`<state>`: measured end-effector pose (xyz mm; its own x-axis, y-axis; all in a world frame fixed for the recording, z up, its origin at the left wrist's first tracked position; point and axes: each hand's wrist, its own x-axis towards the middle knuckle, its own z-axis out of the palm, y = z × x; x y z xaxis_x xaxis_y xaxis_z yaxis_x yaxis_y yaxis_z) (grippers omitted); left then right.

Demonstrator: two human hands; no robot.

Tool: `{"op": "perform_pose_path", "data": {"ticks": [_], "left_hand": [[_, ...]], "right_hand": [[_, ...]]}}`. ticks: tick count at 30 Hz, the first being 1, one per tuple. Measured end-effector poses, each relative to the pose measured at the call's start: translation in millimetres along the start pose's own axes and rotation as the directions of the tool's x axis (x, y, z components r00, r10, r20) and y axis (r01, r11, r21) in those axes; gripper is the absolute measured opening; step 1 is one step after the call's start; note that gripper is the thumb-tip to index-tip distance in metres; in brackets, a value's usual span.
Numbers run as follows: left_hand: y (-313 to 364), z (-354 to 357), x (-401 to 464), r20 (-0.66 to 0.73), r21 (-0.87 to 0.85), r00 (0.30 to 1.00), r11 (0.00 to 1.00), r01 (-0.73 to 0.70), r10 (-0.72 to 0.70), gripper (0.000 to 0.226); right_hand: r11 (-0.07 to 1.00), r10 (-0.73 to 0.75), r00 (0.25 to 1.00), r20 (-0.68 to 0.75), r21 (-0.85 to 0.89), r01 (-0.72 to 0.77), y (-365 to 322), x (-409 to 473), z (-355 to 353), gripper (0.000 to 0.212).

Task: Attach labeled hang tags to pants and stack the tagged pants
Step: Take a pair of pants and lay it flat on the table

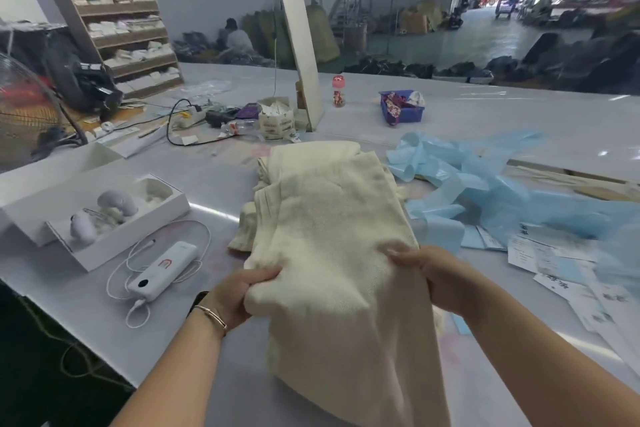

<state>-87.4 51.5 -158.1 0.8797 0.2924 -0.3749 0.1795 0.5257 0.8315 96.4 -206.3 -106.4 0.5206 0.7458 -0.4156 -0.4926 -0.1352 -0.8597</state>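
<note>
Cream woven pants [332, 218] lie lengthwise down the middle of the grey table [519, 107], draped toward me over its near edge. My left hand [239, 298] grips the fabric's left edge, fingers curled round a bunched fold. On the opposite edge, at about the same height, my right hand [440, 274] pinches the cloth. More cream fabric [247, 229] pokes out beneath on the left, part of a pile. White printed paper tags [554, 260] lie scattered at the right. No tag shows on the pants.
Light blue plastic bags [485, 184] are heaped right of the pants. At the left sit a white power bank [162, 267] with its cable and an open white box [114, 218]. Farther back are a blue bin [403, 111], a small bottle [338, 91], a leaning board [298, 35].
</note>
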Motion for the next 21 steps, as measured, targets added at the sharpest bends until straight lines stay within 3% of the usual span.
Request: {"op": "perform_pose_path", "data": {"ticks": [4,9,11,13,16,18,19,21], "left_hand": [[16,26,-34,-0.076,0.032,0.971,0.974,-0.225,0.227,0.036],[44,83,-111,-0.182,0.134,0.935,0.95,-0.283,0.305,0.033],[47,107,-150,-0.168,0.19,0.897,0.907,-0.377,0.408,0.03],[44,133,-191,-0.188,0.264,0.808,0.821,-0.506,0.559,0.019],[27,168,-234,-0.295,0.478,0.58,0.643,-0.598,0.759,0.015],[12,185,-248,-0.347,0.679,0.423,0.536,-0.502,0.837,0.02],[3,192,-253,-0.349,0.751,0.379,0.497,-0.434,0.857,0.018],[-16,206,-262,-0.323,0.829,0.371,0.449,-0.332,0.871,0.017]], "right_hand": [[0.99,-0.1,0.995,0.017,0.1,0.098,2,-31,-2,0.031],[0.95,-0.291,0.953,0.088,0.142,0.277,-2,-91,-5,0.029],[0.916,-0.395,0.91,0.127,0.13,0.379,-8,-126,-9,0.024],[0.867,-0.497,0.854,0.153,0.103,0.487,-12,-163,-16,0.022],[0.792,-0.607,0.778,0.162,0.038,0.609,-11,-218,-29,0.02],[0.757,-0.636,0.755,0.16,-0.061,0.651,-3,-253,-38,0.025],[0.742,-0.643,0.749,0.157,-0.114,0.661,3,-269,-44,0.029],[0.72,-0.655,0.746,0.117,-0.2,0.664,16,-301,-55,0.027]]}}
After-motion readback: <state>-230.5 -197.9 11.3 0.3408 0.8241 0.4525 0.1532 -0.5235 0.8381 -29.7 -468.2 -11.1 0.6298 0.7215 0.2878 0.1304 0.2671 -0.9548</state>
